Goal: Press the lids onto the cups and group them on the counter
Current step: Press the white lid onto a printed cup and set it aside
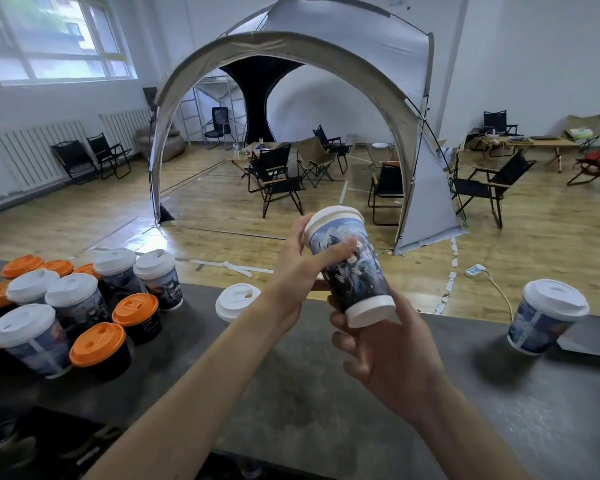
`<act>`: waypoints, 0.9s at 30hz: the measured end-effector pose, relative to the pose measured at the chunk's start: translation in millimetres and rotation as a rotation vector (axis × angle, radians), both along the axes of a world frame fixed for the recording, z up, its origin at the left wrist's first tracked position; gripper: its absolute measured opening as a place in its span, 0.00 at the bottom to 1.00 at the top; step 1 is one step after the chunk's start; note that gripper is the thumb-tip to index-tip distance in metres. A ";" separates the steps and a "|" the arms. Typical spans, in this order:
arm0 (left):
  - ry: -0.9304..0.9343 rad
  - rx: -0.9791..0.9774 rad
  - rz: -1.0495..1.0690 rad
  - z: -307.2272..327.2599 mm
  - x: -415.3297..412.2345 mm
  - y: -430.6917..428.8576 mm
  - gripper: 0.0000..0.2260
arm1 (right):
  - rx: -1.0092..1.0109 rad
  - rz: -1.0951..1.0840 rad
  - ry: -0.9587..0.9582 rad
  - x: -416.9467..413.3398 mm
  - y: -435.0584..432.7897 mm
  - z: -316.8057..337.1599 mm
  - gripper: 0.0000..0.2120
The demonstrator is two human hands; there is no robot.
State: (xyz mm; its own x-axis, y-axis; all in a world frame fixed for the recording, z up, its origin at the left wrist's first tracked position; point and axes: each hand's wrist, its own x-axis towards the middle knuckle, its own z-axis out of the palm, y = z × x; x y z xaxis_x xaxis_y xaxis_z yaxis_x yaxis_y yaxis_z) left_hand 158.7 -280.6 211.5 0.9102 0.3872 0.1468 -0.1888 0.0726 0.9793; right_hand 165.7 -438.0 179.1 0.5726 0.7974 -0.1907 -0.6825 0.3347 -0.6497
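Head view: left hand (291, 275), right hand (392, 358) hold tilted, seemingly lidded cup (362, 280).

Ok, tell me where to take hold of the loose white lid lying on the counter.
Probably best to pinch the white lid by its outer rim, coming from above: it lies flat, top up, on the counter, so only the rim offers the fingers an edge.

Blue-printed cup (350, 268), orange lids (97, 344)
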 end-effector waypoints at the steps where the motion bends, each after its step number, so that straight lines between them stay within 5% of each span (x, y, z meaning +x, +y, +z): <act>1: -0.001 0.041 0.029 -0.2 0.0 -2.4 0.30 | -0.038 -0.017 -0.031 -0.5 0.1 -1.1 0.32; 12: -0.032 0.093 0.020 -17.1 -0.1 -0.7 0.33 | 0.061 -0.089 0.113 2.2 -1.6 -8.6 0.30; 15: 0.003 0.060 0.103 -31.0 -0.8 -0.8 0.27 | -0.142 -0.417 -0.187 18.5 -8.9 -8.7 0.23; 19: 0.154 -0.152 0.071 -61.8 -1.3 -6.5 0.34 | -0.260 -0.744 -0.591 32.5 -17.1 -5.9 0.24; 24: 0.183 -0.828 -0.224 -89.9 7.9 -3.1 0.43 | -0.482 -0.771 -1.223 26.5 6.6 -14.5 0.29; 27: 0.156 -0.930 -0.308 -92.1 3.5 1.7 0.40 | -0.531 -0.792 -1.376 18.7 19.4 -13.0 0.31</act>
